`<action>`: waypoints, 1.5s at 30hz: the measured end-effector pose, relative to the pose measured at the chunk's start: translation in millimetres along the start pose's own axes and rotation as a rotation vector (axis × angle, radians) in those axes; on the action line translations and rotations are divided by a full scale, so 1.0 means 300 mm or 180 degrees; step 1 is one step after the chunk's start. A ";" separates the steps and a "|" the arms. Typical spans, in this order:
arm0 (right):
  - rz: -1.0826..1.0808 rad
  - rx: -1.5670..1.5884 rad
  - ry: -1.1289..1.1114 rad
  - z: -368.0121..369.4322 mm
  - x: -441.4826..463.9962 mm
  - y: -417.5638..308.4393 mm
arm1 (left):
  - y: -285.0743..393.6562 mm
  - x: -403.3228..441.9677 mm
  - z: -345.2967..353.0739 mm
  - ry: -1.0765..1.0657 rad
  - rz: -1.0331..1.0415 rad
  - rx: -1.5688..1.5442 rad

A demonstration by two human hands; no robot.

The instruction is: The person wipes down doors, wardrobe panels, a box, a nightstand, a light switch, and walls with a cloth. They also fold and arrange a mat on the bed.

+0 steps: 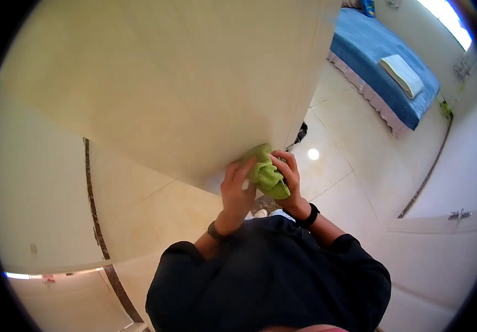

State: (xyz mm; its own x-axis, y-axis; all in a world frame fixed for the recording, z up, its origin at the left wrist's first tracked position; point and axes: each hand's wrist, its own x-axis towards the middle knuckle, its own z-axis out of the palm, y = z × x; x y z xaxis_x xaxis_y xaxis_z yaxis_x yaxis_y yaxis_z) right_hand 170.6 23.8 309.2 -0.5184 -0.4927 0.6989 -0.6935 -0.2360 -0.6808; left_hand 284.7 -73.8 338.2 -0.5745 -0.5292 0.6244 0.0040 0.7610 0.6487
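So I had the green cloth (270,176) just off centre toward 4 o'clock, by the edge of a big pale panel (183,83) up at 11. My right hand (289,172) had its fingers clamped on it; left hand (236,191) fingertips touched it, couldn't tell if gripping. Looked mid-job to me, but nothing showed which parts were done or left.

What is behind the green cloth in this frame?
Around the green cloth, part of the pale panel shows; whatever lies directly behind is covered by the cloth, left hand and right hand.
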 end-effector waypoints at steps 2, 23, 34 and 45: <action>-0.0305 0.0114 0.0186 -0.091 0.021 0.032 | 0.093 0.018 0.084 0.0282 0.0247 0.0049; -0.0043 0.0349 0.0008 -0.300 0.196 0.175 | 0.243 0.148 0.372 0.0775 0.0156 0.0641; 0.0306 0.0206 -0.0030 -0.128 -0.084 0.242 | 0.051 -0.057 0.325 0.0468 -0.0324 0.0485; -0.0708 -0.0010 -0.0229 0.240 0.000 -0.149 | 0.049 -0.081 -0.243 0.1270 -0.0108 0.0319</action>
State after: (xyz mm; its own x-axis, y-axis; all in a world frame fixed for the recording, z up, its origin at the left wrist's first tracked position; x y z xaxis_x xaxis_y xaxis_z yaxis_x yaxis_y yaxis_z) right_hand 237.7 -26.0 323.9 -0.3156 -0.4874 0.8142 -0.7882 -0.3430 -0.5109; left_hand 358.5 -77.1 364.3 -0.2104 -0.6436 0.7359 -0.1006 0.7630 0.6385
